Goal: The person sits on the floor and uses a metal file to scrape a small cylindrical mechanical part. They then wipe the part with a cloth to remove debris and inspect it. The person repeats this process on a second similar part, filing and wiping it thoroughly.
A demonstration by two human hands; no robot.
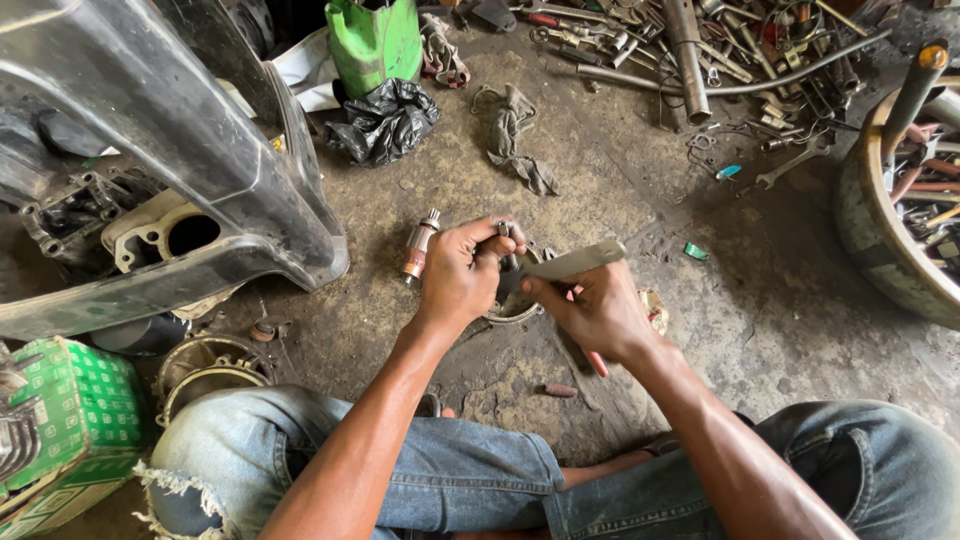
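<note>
I sit on a dirt floor with my knees apart. My left hand (462,272) pinches a small dark metal part (506,240) between thumb and fingers. My right hand (598,308) grips a flat grey metal blade (572,262) with a red handle end (597,364) showing below the palm. The blade's tip meets the small part. A round metal ring (516,312) lies on the ground under both hands. A small cylindrical armature with copper end (419,246) lies just left of my left hand.
A large grey plastic vehicle body panel (170,150) rises at left over an engine casing (150,230). A green carton (70,430), round metal covers (205,372), black bag (385,122), rag (515,135), green can (375,42), scattered tools (720,60) and a tub of parts (900,220) surround me.
</note>
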